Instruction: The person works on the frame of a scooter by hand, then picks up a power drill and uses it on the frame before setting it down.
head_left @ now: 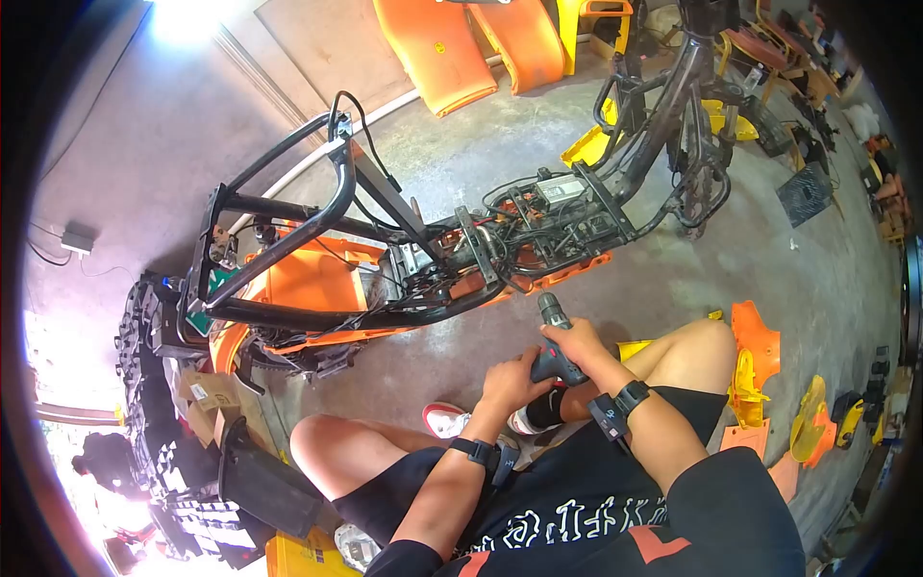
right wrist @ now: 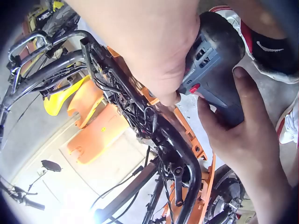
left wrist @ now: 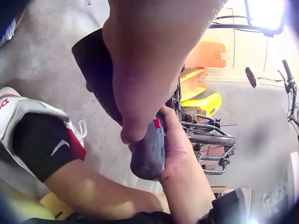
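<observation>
A dark grey cordless drill (head_left: 555, 338) with a red switch is held in front of my crossed legs. Its chuck points toward the stripped black scooter frame (head_left: 317, 216) with orange underpanels and exposed wiring (head_left: 538, 216). My right hand (head_left: 580, 343) grips the drill body from above. My left hand (head_left: 512, 377) holds its handle from below. In the left wrist view my left hand (left wrist: 135, 84) fills the foreground, its thumb on the drill (left wrist: 148, 154). In the right wrist view the fingers of the left hand (right wrist: 238, 126) wrap the drill (right wrist: 219, 60) beside the frame (right wrist: 159, 130).
Orange body panels (head_left: 437, 48) lean at the back. A second bare frame (head_left: 692, 96) stands back right. Loose orange and yellow parts (head_left: 755, 351) lie on the concrete floor to my right. A knobby tyre (head_left: 139, 327) is at the left. My white and red shoe (head_left: 444, 418) is near the drill.
</observation>
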A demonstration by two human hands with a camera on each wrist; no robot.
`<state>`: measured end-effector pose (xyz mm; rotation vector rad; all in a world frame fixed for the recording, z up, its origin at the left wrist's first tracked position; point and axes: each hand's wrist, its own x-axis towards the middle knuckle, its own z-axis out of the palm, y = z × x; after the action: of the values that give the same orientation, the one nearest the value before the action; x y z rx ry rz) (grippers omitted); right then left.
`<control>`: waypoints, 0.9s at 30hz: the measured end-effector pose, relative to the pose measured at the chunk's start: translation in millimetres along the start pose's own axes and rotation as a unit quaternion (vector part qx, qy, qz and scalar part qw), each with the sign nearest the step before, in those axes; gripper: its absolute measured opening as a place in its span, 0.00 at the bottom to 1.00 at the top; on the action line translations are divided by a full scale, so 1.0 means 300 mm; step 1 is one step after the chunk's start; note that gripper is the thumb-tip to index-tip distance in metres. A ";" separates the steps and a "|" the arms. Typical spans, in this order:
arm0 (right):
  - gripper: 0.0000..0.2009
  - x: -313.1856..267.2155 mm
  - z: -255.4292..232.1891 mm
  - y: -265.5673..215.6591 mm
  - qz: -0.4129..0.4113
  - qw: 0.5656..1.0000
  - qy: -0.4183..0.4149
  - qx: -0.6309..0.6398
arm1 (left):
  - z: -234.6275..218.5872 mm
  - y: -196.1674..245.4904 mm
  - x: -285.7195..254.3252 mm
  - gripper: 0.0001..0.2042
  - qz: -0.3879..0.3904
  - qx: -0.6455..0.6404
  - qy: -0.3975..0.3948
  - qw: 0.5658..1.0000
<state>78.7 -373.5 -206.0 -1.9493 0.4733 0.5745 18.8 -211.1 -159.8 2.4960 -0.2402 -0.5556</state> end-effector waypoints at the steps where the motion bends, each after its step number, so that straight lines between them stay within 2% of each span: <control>1: 0.24 0.003 0.001 0.004 0.000 1.000 0.000 0.000 | 0.002 -0.001 0.000 0.32 0.003 0.000 0.003 1.000; 10: 0.24 -0.010 -0.007 -0.008 -0.016 1.000 0.001 -0.008 | 0.004 0.000 0.005 0.32 0.003 -0.004 0.002 1.000; 13: 0.23 -0.044 -0.024 -0.056 -0.012 0.999 0.010 -0.029 | 0.012 0.000 0.008 0.33 -0.013 -0.013 -0.001 1.000; 16: 0.23 -0.024 -0.023 -0.044 -0.001 0.999 -0.019 -0.028 | 0.009 0.004 0.008 0.34 -0.019 -0.044 -0.007 0.999; 24: 0.22 -0.072 -0.027 -0.111 -0.028 0.991 0.055 -0.117 | 0.038 -0.015 0.021 0.35 -0.021 -0.058 -0.012 0.998; 27: 0.22 -0.049 -0.019 -0.091 -0.029 0.989 0.053 -0.133 | 0.053 -0.022 0.023 0.33 -0.019 -0.060 -0.007 0.998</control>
<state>83.1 -366.2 -175.7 -2.2494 0.4201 0.5191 18.2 -215.4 -177.7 2.3848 -0.1611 -0.5860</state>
